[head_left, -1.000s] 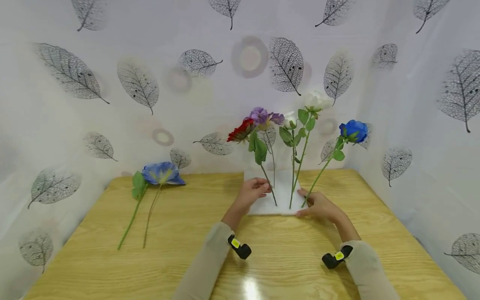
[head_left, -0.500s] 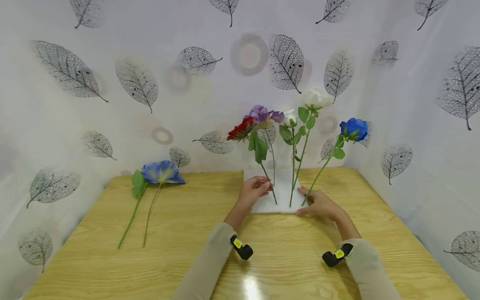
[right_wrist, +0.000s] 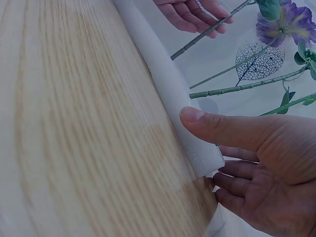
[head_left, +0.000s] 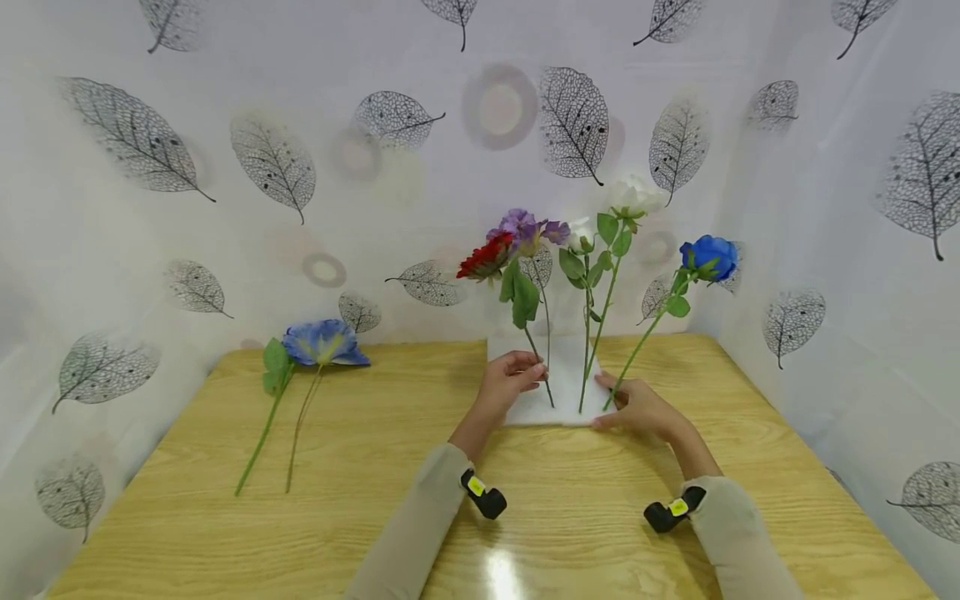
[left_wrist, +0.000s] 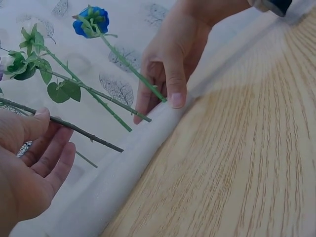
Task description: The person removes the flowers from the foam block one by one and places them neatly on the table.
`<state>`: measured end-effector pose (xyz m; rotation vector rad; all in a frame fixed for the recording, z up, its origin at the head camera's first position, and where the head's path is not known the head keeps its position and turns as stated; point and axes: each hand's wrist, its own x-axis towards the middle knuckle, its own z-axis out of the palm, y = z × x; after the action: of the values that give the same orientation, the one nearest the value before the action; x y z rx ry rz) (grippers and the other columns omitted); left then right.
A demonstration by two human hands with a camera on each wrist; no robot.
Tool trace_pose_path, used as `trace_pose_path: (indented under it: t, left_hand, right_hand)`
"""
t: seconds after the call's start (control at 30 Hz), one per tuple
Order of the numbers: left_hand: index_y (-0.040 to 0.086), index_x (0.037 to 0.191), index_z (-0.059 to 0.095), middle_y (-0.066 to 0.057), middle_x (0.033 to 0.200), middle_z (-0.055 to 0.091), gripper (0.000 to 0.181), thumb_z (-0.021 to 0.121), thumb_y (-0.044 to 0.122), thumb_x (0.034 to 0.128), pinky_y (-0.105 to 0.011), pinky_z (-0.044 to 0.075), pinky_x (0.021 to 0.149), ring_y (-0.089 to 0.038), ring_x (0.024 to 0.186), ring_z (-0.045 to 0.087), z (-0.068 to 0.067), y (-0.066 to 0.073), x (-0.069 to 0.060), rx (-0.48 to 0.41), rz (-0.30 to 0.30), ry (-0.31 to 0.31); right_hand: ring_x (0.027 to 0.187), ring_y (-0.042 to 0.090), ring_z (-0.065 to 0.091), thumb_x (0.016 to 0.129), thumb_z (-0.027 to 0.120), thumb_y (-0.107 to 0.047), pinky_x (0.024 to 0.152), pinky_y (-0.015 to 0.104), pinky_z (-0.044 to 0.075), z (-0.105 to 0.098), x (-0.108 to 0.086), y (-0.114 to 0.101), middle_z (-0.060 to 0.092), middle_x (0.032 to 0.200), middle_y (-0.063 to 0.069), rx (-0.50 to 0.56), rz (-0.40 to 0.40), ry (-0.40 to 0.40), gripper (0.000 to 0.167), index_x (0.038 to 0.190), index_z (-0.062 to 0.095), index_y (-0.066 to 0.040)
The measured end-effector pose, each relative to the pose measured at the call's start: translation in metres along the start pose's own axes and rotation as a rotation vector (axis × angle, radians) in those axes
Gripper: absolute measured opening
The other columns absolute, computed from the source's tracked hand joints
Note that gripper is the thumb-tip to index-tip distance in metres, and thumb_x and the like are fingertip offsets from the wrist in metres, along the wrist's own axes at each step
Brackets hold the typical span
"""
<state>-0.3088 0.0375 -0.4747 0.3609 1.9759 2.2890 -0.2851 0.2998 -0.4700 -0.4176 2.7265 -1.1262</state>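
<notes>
Head view: red flower (head_left: 486, 257) just right of frame centre, its stem (head_left: 532, 342) leaning, lower end at the white block (head_left: 528, 412); depth can't be told. Left hand (head_left: 504, 387) pinches that stem low; right hand (head_left: 641, 408) grips the block's near right corner, next to the blue rose (head_left: 708, 257). Blue bloom (head_left: 324, 343) lies left of frame.

Left wrist view: left hand at lower left, thumb against fingers on the stem, remaining fingers loosely bent. Judgement: hold low, press along the stem's own line, or it may bow.

Right wrist view: right hand lower right, thumb over the block's edge, fingers round its end; firm bracing should stop sliding.
</notes>
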Motion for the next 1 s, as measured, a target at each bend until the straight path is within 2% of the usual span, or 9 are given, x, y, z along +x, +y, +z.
trace_pose_path:
  t: [0.07, 0.13, 0.23, 0.47, 0.63, 0.77, 0.87, 0.93, 1.0]
  left_hand:
    - [-0.006, 0.111, 0.068, -0.015, 0.104, 0.075, 0.019, 0.068, 0.008, 0.0977, -0.041, 0.062, 0.090, -0.011, 0.087, 0.072, 0.0003, 0.0010, -0.0004, -0.002, 0.004, -0.001]
    - [-0.007, 0.111, 0.067, -0.016, 0.103, 0.074, 0.018, 0.067, 0.005, 0.0977, -0.039, 0.062, 0.089, -0.010, 0.086, 0.072, 0.0008, 0.0016, -0.0007, -0.004, 0.010, -0.006]
    - [-0.008, 0.110, 0.066, -0.016, 0.101, 0.074, 0.017, 0.066, 0.003, 0.0975, -0.036, 0.063, 0.086, -0.009, 0.084, 0.071, 0.0016, 0.0018, -0.0011, -0.008, 0.020, -0.010]
    - [-0.012, 0.110, 0.063, -0.023, 0.101, 0.072, 0.016, 0.063, 0.000, 0.0986, -0.034, 0.063, 0.083, -0.008, 0.084, 0.070, 0.0048, 0.0029, -0.0027, 0.004, 0.053, -0.004]
    - [-0.012, 0.109, 0.063, -0.030, 0.106, 0.070, 0.016, 0.063, 0.000, 0.0988, -0.036, 0.063, 0.084, -0.009, 0.084, 0.070, 0.0069, 0.0033, -0.0034, 0.001, 0.057, 0.013]
    - [-0.013, 0.108, 0.063, -0.027, 0.103, 0.071, 0.015, 0.063, -0.001, 0.0984, -0.035, 0.063, 0.083, -0.008, 0.082, 0.069, 0.0076, 0.0015, -0.0021, -0.020, 0.062, 0.023]
    - [-0.013, 0.108, 0.063, -0.022, 0.099, 0.072, 0.016, 0.063, -0.001, 0.0980, -0.033, 0.063, 0.082, -0.008, 0.082, 0.069, 0.0077, 0.0009, -0.0019, -0.032, 0.065, 0.026]
    - [-0.014, 0.109, 0.063, -0.019, 0.098, 0.072, 0.018, 0.063, -0.001, 0.0981, -0.031, 0.063, 0.081, -0.008, 0.082, 0.069, 0.0075, 0.0010, -0.0020, -0.040, 0.058, 0.025]
    - [-0.015, 0.111, 0.062, -0.020, 0.099, 0.072, 0.019, 0.063, -0.001, 0.0981, -0.030, 0.063, 0.081, -0.008, 0.082, 0.068, 0.0073, 0.0011, -0.0021, -0.050, 0.049, 0.023]
  right_hand:
    - [0.143, 0.033, 0.039, 0.078, 0.090, -0.028, 0.088, 0.011, 0.036, 0.0001, 0.0005, 0.0002, 0.038, 0.156, 0.024, -0.004, -0.001, 0.001, 0.092, 0.151, 0.042, 0.004]
    - [0.127, 0.030, 0.047, 0.078, 0.090, -0.027, 0.081, 0.017, 0.036, 0.0002, 0.0009, 0.0003, 0.038, 0.155, 0.025, -0.003, -0.002, 0.003, 0.092, 0.150, 0.042, 0.004]
    - [0.112, 0.028, 0.045, 0.078, 0.090, -0.027, 0.076, 0.024, 0.035, 0.0003, 0.0013, 0.0003, 0.039, 0.155, 0.025, -0.007, -0.003, 0.003, 0.092, 0.150, 0.043, 0.004]
    - [0.127, 0.028, 0.042, 0.078, 0.090, -0.028, 0.082, 0.026, 0.037, -0.0004, 0.0018, 0.0010, 0.039, 0.155, 0.026, -0.021, -0.005, -0.005, 0.093, 0.151, 0.042, 0.004]
    - [0.139, 0.032, 0.038, 0.079, 0.090, -0.028, 0.087, 0.017, 0.036, -0.0010, 0.0009, 0.0010, 0.038, 0.156, 0.026, -0.013, -0.004, -0.008, 0.093, 0.151, 0.041, 0.005]
    - [0.146, 0.036, 0.032, 0.079, 0.090, -0.027, 0.087, 0.011, 0.034, -0.0013, 0.0007, 0.0007, 0.037, 0.156, 0.026, -0.003, -0.004, -0.010, 0.093, 0.151, 0.041, 0.006]
    - [0.146, 0.037, 0.032, 0.079, 0.090, -0.027, 0.090, 0.018, 0.037, -0.0012, 0.0009, 0.0008, 0.037, 0.156, 0.026, 0.001, -0.003, -0.012, 0.093, 0.151, 0.040, 0.006]
    - [0.148, 0.040, 0.030, 0.079, 0.090, -0.027, 0.102, 0.027, 0.042, -0.0010, 0.0010, 0.0012, 0.036, 0.156, 0.027, 0.005, -0.006, -0.015, 0.093, 0.151, 0.040, 0.006]
    - [0.150, 0.043, 0.028, 0.080, 0.089, -0.026, 0.114, 0.044, 0.041, -0.0008, 0.0010, 0.0016, 0.035, 0.157, 0.027, 0.014, -0.012, -0.020, 0.093, 0.151, 0.039, 0.007]
